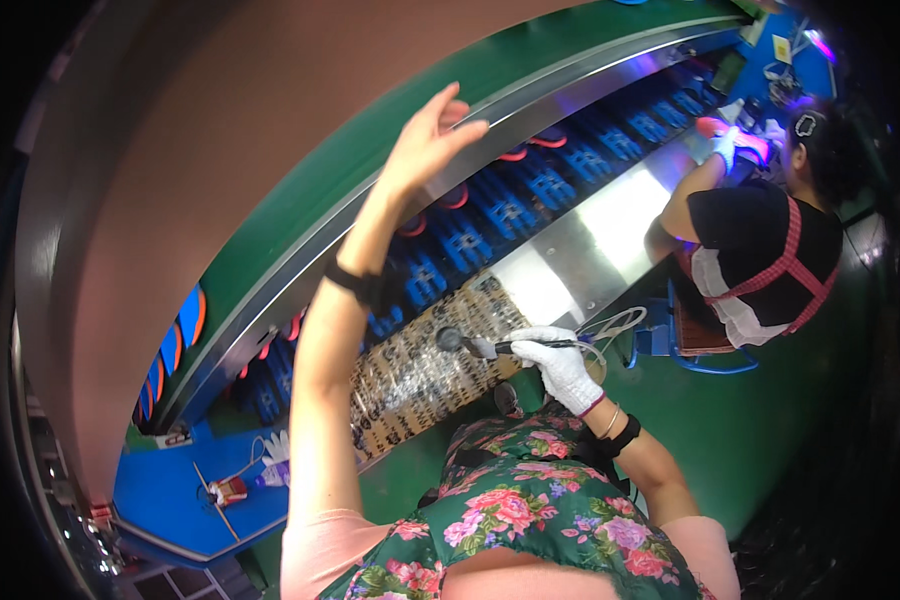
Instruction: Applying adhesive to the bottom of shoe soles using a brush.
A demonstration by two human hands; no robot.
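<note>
My bare left hand (432,143) reaches up over the metal edge of a green conveyor belt (515,65), fingers apart and nothing in them. In a white glove, my right hand (558,368) is closed around the black handle of a corded hand tool (458,341) with a round dark grey head. I cannot make out exactly what kind of tool it is. Its head hangs above a worktop (405,395) covered in patterned brown paper under shiny clear tape. A pale cable (610,330) loops beside the glove.
Blue racks (510,222) with red-rimmed pieces line the belt's underside. Orange-edged blue pieces (188,315) stand at the left, above a blue table (175,500) with small items. At the right, a co-worker (760,240) sits on a blue-framed chair (705,345), gloved hands under violet light.
</note>
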